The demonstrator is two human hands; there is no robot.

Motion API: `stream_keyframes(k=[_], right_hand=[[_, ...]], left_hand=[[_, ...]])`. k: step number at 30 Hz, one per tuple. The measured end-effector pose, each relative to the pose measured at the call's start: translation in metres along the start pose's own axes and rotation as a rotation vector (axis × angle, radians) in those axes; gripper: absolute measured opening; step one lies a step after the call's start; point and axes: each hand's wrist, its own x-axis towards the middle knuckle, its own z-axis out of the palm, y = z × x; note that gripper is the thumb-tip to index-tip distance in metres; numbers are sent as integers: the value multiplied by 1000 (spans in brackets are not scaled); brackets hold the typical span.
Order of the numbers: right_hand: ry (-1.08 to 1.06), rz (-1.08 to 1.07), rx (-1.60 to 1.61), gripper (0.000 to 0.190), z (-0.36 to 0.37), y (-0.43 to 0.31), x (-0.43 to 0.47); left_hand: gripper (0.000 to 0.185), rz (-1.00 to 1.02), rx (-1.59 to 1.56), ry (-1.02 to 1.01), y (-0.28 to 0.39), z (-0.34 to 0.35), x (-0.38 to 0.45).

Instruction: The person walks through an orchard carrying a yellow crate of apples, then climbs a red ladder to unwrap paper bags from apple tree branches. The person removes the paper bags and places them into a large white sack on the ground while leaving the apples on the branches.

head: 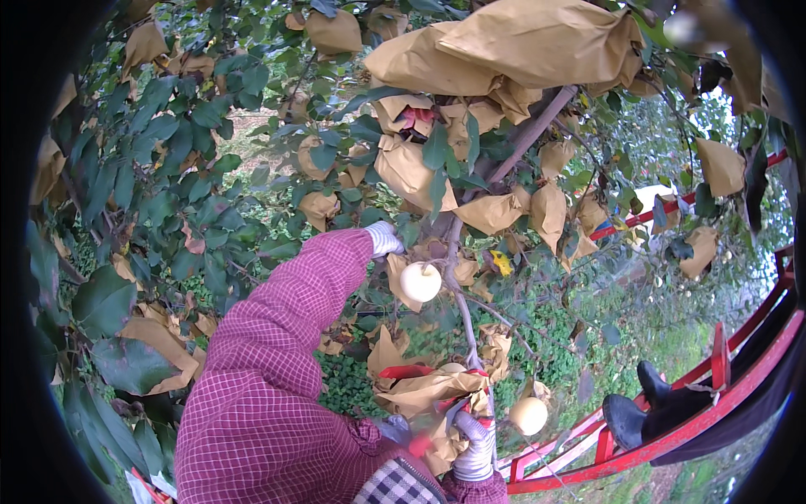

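My left hand (385, 240), in a striped white-and-grey glove, reaches up among leaves and brown paper bags. Its fingertips are hidden, so I cannot tell whether it grips anything. Just right of it hangs a pale, cream-coloured apple (420, 281), with an open paper bag (398, 277) behind it. Lower down, my right hand (473, 448), gloved alike, is closed on a bunch of crumpled brown paper bags (428, 392) with red inner lining. Another bare pale apple (528, 416) hangs to the right of that hand, below a scrap of paper.
A grey-brown branch (463, 302) runs down the middle. Many bagged fruits, such as one paper-bagged fruit (490, 213), hang around it; large bags (541, 41) crowd the top. At right, a person's black boots (624, 421) rest by a red ladder (667, 441). Dense leaves (157, 214) fill the left.
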Motion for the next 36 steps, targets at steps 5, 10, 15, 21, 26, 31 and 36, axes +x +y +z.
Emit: stream_keyframes(k=[5, 10, 15, 21, 26, 31, 36], right_hand=[[30, 9, 24, 60, 1, -2, -2], [132, -17, -5, 40, -17, 7, -8], [209, -21, -5, 29, -13, 8, -10], [151, -53, 0, 34, -11, 9, -8], [151, -9, 36, 41, -11, 9, -7], [126, -40, 9, 46, 3, 5, -6], [142, -27, -39, 47, -9, 9, -7]], left_hand=[[54, 129, 363, 130, -8, -2, 38], [53, 323, -436, 395, -36, 15, 41], [57, 136, -1308, 506, -50, 40, 13], [31, 584, -393, 656, -85, 51, -8], [46, 474, 481, 511, -19, 29, -72], [65, 322, 820, 179, 12, 12, -70], [70, 310, 960, 5, 30, 2, -66]])
